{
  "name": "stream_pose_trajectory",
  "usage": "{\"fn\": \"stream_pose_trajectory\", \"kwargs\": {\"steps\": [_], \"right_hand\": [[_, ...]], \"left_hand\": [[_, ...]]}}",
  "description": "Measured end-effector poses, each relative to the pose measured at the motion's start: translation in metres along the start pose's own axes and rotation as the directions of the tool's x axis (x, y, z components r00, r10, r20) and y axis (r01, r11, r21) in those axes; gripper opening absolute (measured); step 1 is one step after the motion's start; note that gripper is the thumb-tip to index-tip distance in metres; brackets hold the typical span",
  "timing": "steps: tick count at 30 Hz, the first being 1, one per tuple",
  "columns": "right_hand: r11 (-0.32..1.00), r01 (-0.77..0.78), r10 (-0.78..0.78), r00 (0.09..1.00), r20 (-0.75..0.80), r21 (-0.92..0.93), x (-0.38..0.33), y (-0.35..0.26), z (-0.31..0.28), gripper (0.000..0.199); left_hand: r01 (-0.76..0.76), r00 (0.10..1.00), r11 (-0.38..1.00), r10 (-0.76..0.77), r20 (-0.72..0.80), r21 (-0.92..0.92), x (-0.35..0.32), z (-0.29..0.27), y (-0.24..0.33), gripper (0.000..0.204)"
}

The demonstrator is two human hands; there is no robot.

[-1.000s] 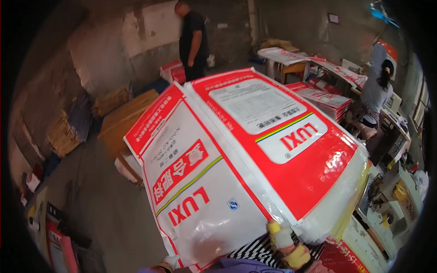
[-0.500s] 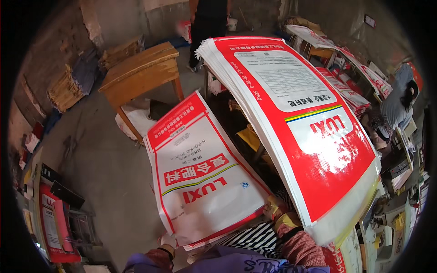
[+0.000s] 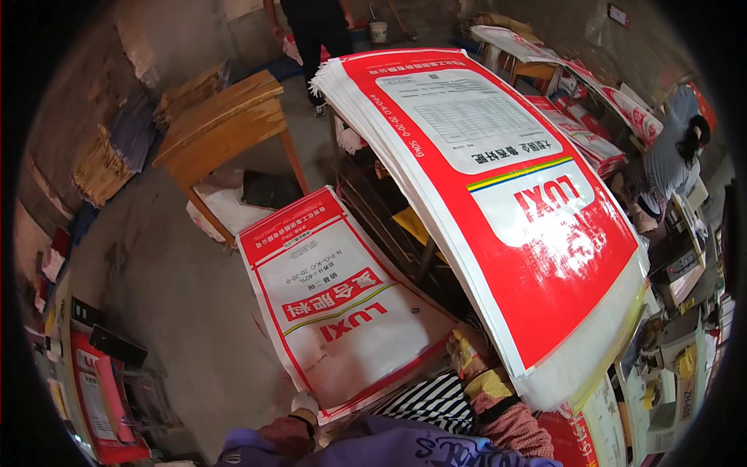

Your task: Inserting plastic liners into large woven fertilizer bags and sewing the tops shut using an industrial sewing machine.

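Note:
A flat red-and-white woven sack [image 3: 366,346] with printed panels and a thin yellow-green stripe stretches out in front of my body. My left hand [image 3: 305,402] is closed on its near left corner. At the near right corner my right hand [image 3: 467,354], in a yellowish glove, is closed on the edge; the fingertips are partly hidden. The sack's far end slopes away beside a wooden desk. Just right of my right hand stands a thick stack of matching sacks [image 3: 521,288], its near end covered by whitish clear plastic.
A wooden desk [image 3: 226,117] stands at the far left, with bundles [image 3: 101,167] by the wall. One person [image 3: 319,31] stands beyond the stack; another [image 3: 673,167] works at the right among more sacks [image 3: 580,136]. A machine [image 3: 669,381] is at the lower right.
The held sack's far end has dropped, and the sack lies flatter. My left hand stays on its corner, slightly higher in view. The whole view has shifted a little.

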State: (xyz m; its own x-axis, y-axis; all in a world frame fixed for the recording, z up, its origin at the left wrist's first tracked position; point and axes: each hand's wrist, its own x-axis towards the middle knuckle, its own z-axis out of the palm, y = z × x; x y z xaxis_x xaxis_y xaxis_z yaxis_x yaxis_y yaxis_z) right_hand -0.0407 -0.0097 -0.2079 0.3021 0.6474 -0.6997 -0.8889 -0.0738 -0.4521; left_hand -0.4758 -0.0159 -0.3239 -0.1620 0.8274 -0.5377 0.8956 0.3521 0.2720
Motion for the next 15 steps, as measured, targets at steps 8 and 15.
{"fn": "stream_pose_trajectory", "kwargs": {"steps": [8,15], "right_hand": [[0.516,0.414,-0.433,0.881,0.190,-0.750,-0.073,-0.030,-0.007,0.013],[0.265,0.749,-0.312,0.663,0.681,-0.607,-0.125,-0.002,-0.016,0.027]], "left_hand": [[-0.601,0.799,0.324,0.239,0.551,0.731,0.053,0.021,0.027,0.029],[-0.918,0.211,0.206,0.977,-0.024,0.339,0.164,0.021,0.209,0.047]]}}
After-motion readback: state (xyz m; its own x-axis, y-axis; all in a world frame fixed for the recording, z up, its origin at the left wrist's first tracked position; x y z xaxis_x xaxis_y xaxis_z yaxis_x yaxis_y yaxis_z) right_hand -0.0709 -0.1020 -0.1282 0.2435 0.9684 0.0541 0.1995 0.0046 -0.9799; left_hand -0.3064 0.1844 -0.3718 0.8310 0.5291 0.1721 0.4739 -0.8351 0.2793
